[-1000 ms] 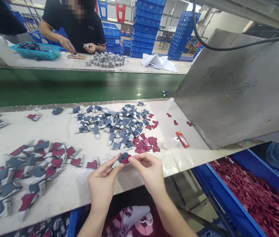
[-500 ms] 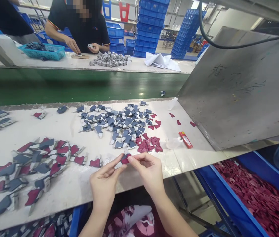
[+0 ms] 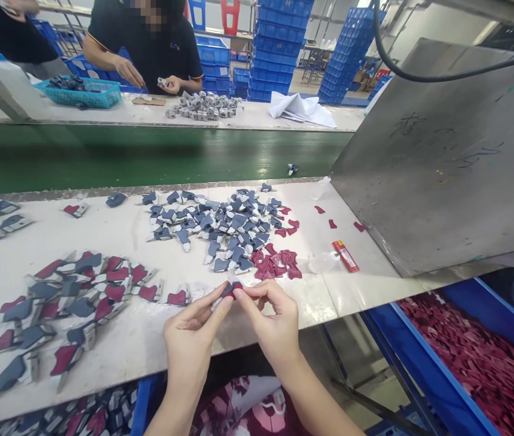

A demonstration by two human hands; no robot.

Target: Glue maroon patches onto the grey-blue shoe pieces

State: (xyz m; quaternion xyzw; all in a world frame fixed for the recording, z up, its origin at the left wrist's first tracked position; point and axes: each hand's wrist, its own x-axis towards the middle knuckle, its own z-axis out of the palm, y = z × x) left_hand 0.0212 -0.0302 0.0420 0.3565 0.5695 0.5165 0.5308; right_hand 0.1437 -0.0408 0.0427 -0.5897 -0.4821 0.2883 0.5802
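Observation:
Between my two hands, over the table's near edge, is a small grey-blue plastic part with a dark red inlay piece [image 3: 230, 289] on its face. My left hand [image 3: 196, 324] pinches its left end, and my right hand [image 3: 273, 318] presses thumb and fingers on its right side. Just beyond lies a heap of grey-blue and white parts [image 3: 220, 221], with a small pile of loose dark red pieces [image 3: 277, 263] at its right. Parts with red and blue faces [image 3: 70, 297] are spread to the left of my hands.
A red lighter-like packet [image 3: 345, 256] lies right of the pile. A slanted metal panel [image 3: 443, 157] bounds the right side. Below it stands a blue bin of red pieces [image 3: 466, 399]. Across the green conveyor belt [image 3: 161, 154], a co-worker [image 3: 148, 54] handles grey parts.
My hands stay in place around the part; my right thumb has shifted slightly down its face. A part on the belt moved slightly left. The co-worker's hand lifted off the brown card.

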